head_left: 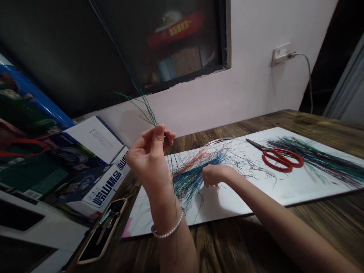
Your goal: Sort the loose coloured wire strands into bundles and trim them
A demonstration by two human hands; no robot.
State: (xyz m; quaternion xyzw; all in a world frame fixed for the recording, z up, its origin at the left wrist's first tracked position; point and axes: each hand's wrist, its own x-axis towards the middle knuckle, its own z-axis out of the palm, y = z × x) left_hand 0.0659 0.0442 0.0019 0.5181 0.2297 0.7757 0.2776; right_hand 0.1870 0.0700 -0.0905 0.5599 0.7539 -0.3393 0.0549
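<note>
My left hand (153, 151), with a pearl bracelet (172, 232) at the wrist, is raised above the white board (239, 203). Its thumb and fingers pinch a few thin green strands (148, 106), like fine wire, which fan out upward; loose ends hang below the hand. My right hand (213, 174) is down at the right edge of a tangled pile of blue, green and orange strands (187, 182). Its fingers are curled inward, and what they pinch, if anything, is hidden. Red-handled scissors (281, 159) lie with blades apart on the board, beyond my right hand.
A second bundle of dark strands (321, 159) lies at the board's right end, and short clippings are scattered mid-board. A phone (104, 231) lies on the wooden table (227, 246) at left, near several boxes (105, 185). A wall socket (281, 55) with a plugged cable is behind.
</note>
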